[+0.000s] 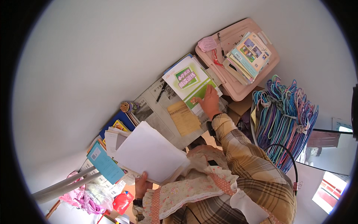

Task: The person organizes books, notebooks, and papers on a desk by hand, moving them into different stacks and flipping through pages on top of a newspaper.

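Note:
My left hand (141, 185) grips the near edge of a thick stack of white paper (147, 151), its fingers partly hidden. The stack tilts over the table's left part, close to my apron. Farther right, my right hand (210, 100) lies with fingers spread on the lower right of a green and white workbook (185, 80). That workbook rests on other books at the table's far side. Between the hands, a brown paper envelope (183, 118) lies on the newspaper-covered table (152, 102), and a black pen (161, 92) lies beyond it.
A pink lidded storage box (235, 87) carries several books (250, 54) at the far right. Many coloured hangers (285, 119) stand bundled below it. A pencil holder (126, 107), a teal book (105, 162) and grey poles (69, 184) are on the left.

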Demonstrator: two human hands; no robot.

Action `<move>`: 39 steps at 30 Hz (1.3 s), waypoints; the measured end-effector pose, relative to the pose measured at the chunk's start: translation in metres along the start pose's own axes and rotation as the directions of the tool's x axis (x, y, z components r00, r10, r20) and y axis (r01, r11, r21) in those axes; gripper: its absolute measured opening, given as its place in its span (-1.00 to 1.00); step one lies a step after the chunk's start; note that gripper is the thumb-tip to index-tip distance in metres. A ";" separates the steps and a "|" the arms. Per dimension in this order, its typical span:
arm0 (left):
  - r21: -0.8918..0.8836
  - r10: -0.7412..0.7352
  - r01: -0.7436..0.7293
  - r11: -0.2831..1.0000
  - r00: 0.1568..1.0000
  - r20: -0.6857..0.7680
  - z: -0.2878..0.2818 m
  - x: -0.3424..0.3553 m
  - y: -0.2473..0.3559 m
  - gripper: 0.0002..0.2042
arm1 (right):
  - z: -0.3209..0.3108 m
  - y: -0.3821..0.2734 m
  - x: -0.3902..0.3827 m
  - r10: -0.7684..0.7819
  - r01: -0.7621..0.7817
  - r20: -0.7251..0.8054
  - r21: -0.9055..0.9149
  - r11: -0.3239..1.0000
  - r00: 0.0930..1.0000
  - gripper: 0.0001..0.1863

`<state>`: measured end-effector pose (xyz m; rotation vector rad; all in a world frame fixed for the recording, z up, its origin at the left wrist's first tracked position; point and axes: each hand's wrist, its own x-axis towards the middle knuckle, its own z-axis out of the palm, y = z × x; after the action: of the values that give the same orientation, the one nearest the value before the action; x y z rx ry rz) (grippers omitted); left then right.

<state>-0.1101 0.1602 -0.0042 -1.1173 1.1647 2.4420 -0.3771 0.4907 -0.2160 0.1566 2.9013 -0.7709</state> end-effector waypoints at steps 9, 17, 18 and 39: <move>-0.008 -0.042 0.043 0.999 0.999 0.022 0.005 0.031 -0.011 -0.39 | -0.002 -0.043 0.013 0.030 0.048 0.214 -0.348 0.936 0.976 0.27; -0.091 -0.029 0.028 0.995 0.999 -0.016 0.009 0.038 -0.012 -0.44 | 0.028 -0.061 -0.020 0.070 0.091 0.287 -0.511 0.855 0.955 0.13; -0.062 -0.030 0.029 0.998 0.999 -0.018 0.007 0.037 -0.012 -0.42 | 0.028 -0.065 -0.019 0.071 0.095 0.290 -0.519 0.849 0.954 0.10; -0.164 0.031 -0.032 0.986 0.999 -0.011 -0.040 0.004 0.007 -0.51 | -0.172 -0.105 -0.055 -0.291 -0.394 0.551 0.800 0.453 0.782 -0.57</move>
<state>-0.0942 0.1258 -0.0188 -1.1625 1.0050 2.6000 -0.3550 0.4821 -0.0086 0.0619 1.5539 -1.8610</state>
